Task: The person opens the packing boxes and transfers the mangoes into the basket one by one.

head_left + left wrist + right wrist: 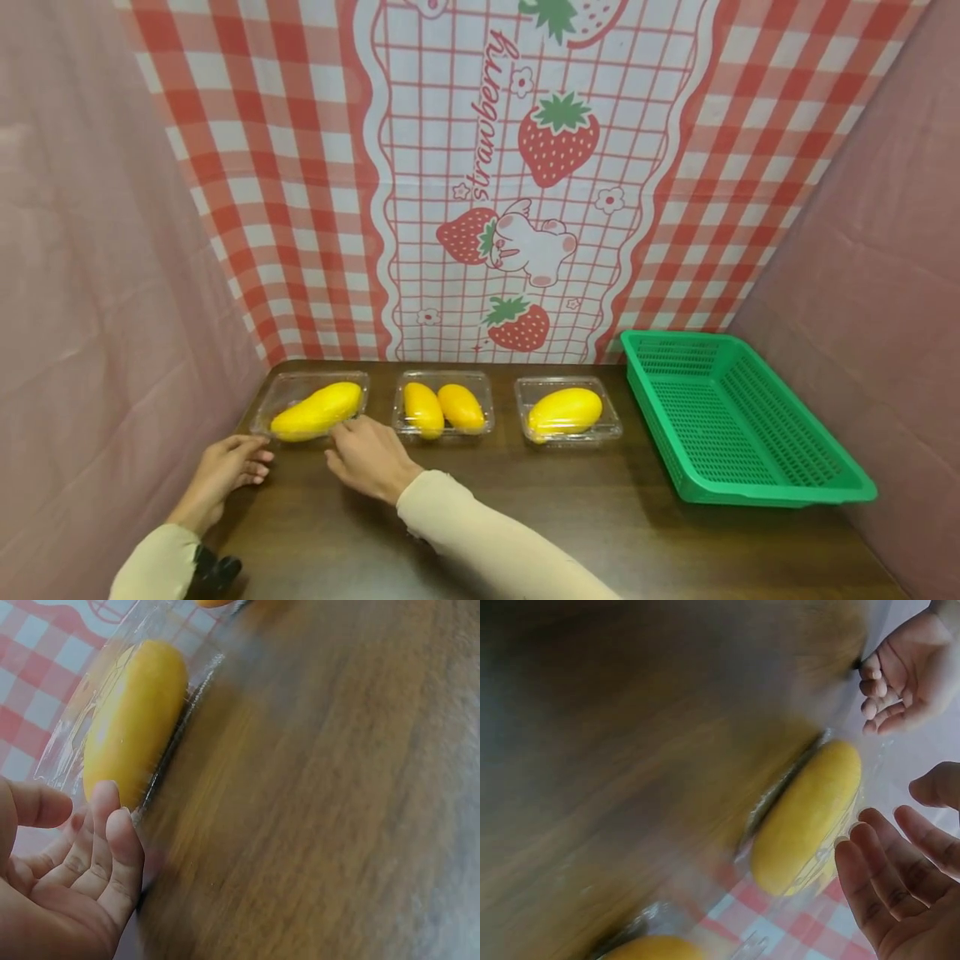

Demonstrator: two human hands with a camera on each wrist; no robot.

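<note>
A long yellow mango lies in a clear plastic container at the table's far left. Just off that container's front left corner is my left hand, its fingers loosely bent and holding nothing. My right hand reaches to the front right corner, with slightly curved fingers and nothing gripped. In the left wrist view, my left fingertips come close to the near end of the mango. The right wrist view has my right fingers beside the container; whether they touch it I cannot tell.
A second clear container with two smaller mangoes stands in the middle, and a third with one mango farther right. A green plastic basket occupies the right side. A checked strawberry cloth hangs behind the brown table.
</note>
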